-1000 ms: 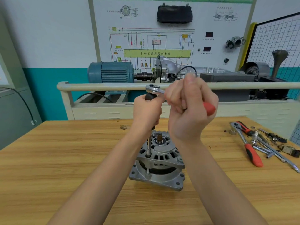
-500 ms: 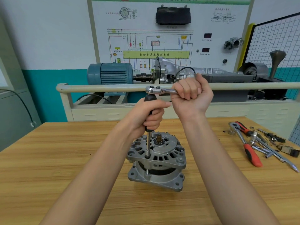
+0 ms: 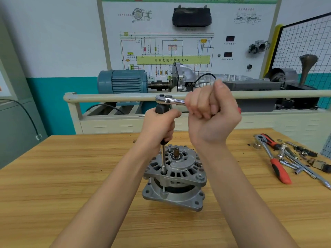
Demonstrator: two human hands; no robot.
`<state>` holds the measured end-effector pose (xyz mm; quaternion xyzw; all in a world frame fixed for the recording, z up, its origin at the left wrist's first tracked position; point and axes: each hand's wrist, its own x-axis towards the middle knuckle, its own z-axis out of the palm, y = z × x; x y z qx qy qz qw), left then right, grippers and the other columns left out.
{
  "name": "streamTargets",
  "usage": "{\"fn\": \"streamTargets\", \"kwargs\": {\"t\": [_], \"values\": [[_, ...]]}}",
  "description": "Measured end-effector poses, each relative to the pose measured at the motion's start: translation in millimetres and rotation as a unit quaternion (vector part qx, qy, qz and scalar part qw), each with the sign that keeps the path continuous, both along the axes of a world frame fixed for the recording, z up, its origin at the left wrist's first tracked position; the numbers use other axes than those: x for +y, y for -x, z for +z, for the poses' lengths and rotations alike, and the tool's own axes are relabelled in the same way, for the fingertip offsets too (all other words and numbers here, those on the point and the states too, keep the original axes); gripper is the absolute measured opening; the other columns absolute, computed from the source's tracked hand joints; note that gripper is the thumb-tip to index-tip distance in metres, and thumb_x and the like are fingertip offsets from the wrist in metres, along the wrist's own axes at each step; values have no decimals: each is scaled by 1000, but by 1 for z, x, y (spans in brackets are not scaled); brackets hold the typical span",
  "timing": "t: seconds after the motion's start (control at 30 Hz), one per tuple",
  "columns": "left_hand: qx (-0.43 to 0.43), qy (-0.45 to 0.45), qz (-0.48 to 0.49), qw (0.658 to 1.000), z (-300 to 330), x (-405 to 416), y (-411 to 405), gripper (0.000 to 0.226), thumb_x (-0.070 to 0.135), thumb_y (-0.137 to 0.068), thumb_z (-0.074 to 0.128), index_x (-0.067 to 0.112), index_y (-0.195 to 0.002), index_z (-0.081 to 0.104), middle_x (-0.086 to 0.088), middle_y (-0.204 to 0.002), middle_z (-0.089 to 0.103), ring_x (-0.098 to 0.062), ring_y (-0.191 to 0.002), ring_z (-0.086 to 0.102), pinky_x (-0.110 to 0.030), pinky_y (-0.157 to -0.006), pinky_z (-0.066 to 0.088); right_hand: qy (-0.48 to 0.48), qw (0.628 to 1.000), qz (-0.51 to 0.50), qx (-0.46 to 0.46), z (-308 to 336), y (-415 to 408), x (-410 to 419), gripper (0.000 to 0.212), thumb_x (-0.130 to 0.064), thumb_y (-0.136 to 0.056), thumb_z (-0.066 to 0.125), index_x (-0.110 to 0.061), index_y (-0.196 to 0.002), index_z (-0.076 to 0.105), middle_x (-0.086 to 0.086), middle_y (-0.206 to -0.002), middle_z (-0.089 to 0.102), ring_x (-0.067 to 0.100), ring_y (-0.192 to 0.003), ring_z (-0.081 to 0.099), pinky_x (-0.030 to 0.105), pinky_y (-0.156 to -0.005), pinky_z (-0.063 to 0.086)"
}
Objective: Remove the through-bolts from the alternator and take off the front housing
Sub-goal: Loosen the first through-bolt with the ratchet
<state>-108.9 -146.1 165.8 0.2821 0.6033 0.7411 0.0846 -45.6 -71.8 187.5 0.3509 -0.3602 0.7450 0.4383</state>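
A grey alternator [image 3: 176,178] stands shaft-up on the wooden table [image 3: 71,185], its front housing [image 3: 186,167] on top. A chrome ratchet [image 3: 167,100] sits on a black-handled extension bar [image 3: 163,158] that runs straight down to a through-bolt at the housing's left edge. My left hand [image 3: 158,127] grips the extension's black handle just under the ratchet head. My right hand [image 3: 212,113] holds the ratchet's handle, fist curled round it, with a bit of red grip showing at the right.
Loose tools lie at the table's right: a red-handled ratchet [image 3: 274,161], sockets and bars [image 3: 302,165]. Behind the table runs a beige rail [image 3: 111,96], with a blue motor [image 3: 123,81] and a wiring display board beyond.
My right hand has swung the ratchet handle back and forth around the extension, ending at the right of the head. The left hand stays on the extension. The alternator has not moved.
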Motion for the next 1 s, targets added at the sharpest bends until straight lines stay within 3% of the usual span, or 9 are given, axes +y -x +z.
{"fn": "streamTargets", "kwargs": {"t": [0.1, 0.2, 0.33, 0.47, 0.57, 0.67, 0.73, 0.9, 1.0], "values": [[25, 10, -73, 997, 1, -11, 4, 43, 1, -85, 59, 16, -51, 38, 2, -40, 30, -13, -34, 23, -19, -38, 24, 71, 982, 164, -63, 6, 9, 21, 54, -12, -87, 39, -20, -34, 36, -7, -32, 28, 11, -39, 14, 23, -41, 23], [43, 11, -125, 991, 6, -14, 6, 41, 1, -85, 59, 16, -49, 46, -1, -43, 37, -16, -37, 32, -22, -42, 32, 179, 930, 301, -108, 7, 22, 34, 50, -14, -83, 42, -17, -34, 32, -5, -31, 23, 10, -40, 9, 21, -38, 20], [23, 3, -160, 987, 8, -8, 3, 43, 11, -82, 61, 17, -45, 40, 2, -37, 31, -11, -31, 25, -18, -36, 24, 221, 907, 340, -108, 6, 29, 38, 48, -12, -82, 44, -16, -36, 31, -4, -31, 23, 9, -39, 9, 22, -37, 20], [-7, -10, -106, 994, 6, -4, 3, 52, 6, -90, 52, 19, -44, 32, 5, -35, 22, -8, -28, 15, -13, -35, 16, 170, 947, 258, -82, 3, 14, 28, 51, -13, -86, 40, -18, -36, 33, -5, -32, 25, 11, -39, 12, 22, -39, 23], [-10, -18, 1, 1000, 5, 3, -1, 46, 3, -89, 50, 19, -52, 28, 6, -37, 22, -10, -32, 14, -15, -36, 16, 48, 995, 83, -31, -1, 1, 8, 52, -9, -90, 40, -20, -39, 39, -7, -36, 30, 11, -39, 20, 26, -44, 25], [-8, -19, 73, 997, 4, 9, -5, 40, 7, -88, 52, 18, -55, 31, 7, -38, 27, -10, -34, 18, -16, -37, 17, -42, 994, -101, 24, -10, -6, -15, 43, -11, -86, 47, -24, -46, 41, -7, -42, 35, 12, -40, 30, 29, -47, 23], [0, -22, 90, 996, 3, 10, -6, 39, 9, -89, 53, 18, -56, 33, 7, -39, 29, -10, -35, 20, -17, -37, 18, -57, 988, -138, 33, -10, -6, -19, 40, -11, -85, 48, -23, -48, 34, -6, -43, 34, 11, -40, 32, 28, -48, 25], [17, -18, 12, 1000, 2, 1, 0, 40, 1, -84, 57, 17, -56, 34, 5, -41, 28, -12, -37, 20, -20, -39, 18, 8, 999, 48, -11, 2, 1, 8, 53, -8, -88, 36, -24, -38, 35, -3, -37, 21, 9, -36, 21, 25, -44, 22], [22, -14, -90, 996, 3, -9, 5, 38, 9, -84, 63, 14, -54, 40, 2, -41, 32, -12, -34, 24, -19, -38, 23, 119, 963, 230, -72, 5, 14, 27, 51, -13, -85, 41, -18, -35, 35, -5, -32, 23, 12, -39, 11, 22, -40, 22]]}}
